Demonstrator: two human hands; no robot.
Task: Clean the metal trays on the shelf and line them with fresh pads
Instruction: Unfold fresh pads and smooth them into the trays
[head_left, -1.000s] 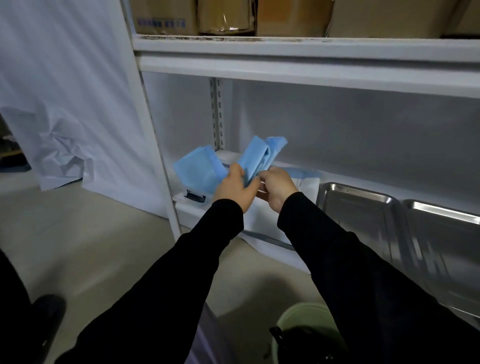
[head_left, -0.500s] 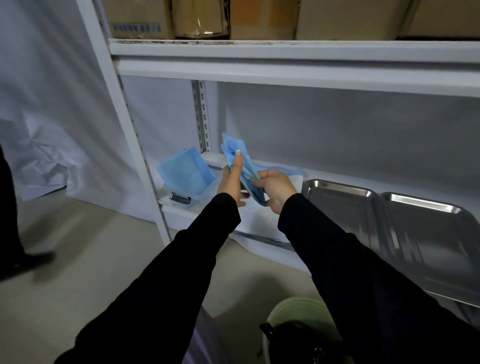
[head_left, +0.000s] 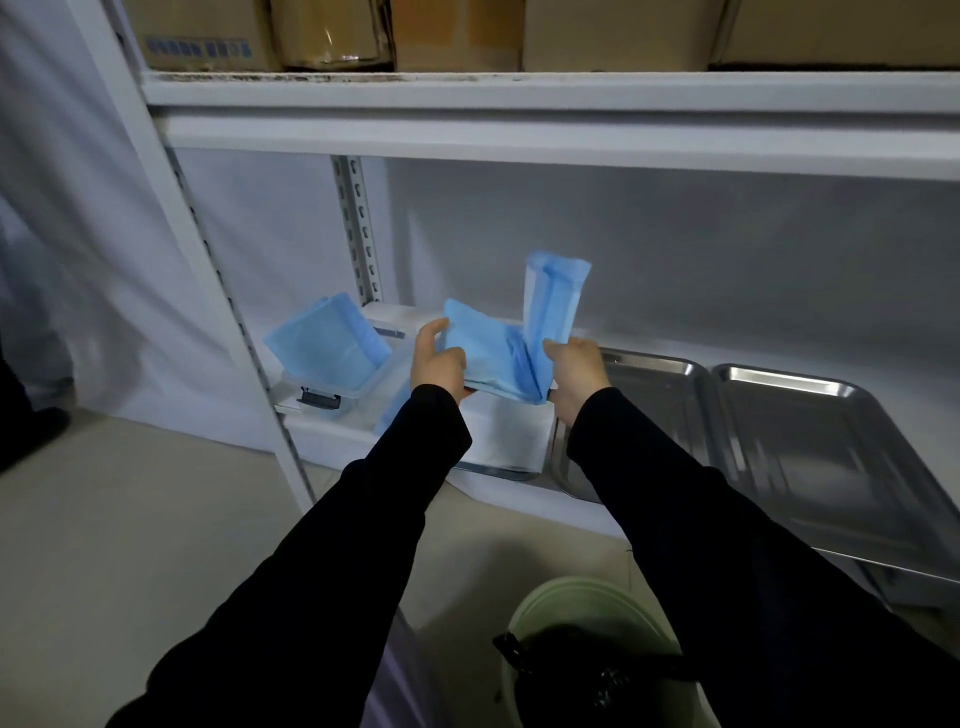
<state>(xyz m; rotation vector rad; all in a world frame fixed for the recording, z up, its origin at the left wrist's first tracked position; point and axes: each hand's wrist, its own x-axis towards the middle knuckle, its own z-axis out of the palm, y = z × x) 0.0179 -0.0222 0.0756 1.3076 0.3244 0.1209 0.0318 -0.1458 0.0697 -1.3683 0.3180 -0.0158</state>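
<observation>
A white steel shelf (head_left: 322, 439) fills the head view. On its lower board sits a shiny rectangular steel tray (head_left: 660, 410), bare inside. Touching that tray's right side is a second bare steel tray (head_left: 831, 457). Just left of it lies a tray lined with a white pad (head_left: 511, 436), and farther left a clear plastic box with a black latch (head_left: 332, 392) holds a stack of blue pads (head_left: 327, 345). Above the tray, brown cardboard boxes (head_left: 457, 31) stand on the upper board. Well left of it a white sheet (head_left: 78, 234) hangs beside the shelf post, and below it are a beige floor (head_left: 130, 545) and a pale green round bin (head_left: 571, 603). Just left of the tray, above the white-lined one, two black-sleeved arms hold a light blue folded pad (head_left: 493, 358) in the air. The left hand (head_left: 439, 366) has its grip closed on the pad's left edge, thumb on top. The right hand (head_left: 576, 371) pinches the lower right fold, and one flap stands upright beside it. Half a second ago the hands were close together with the pad bunched between them; now they are apart and the pad is spread open.
</observation>
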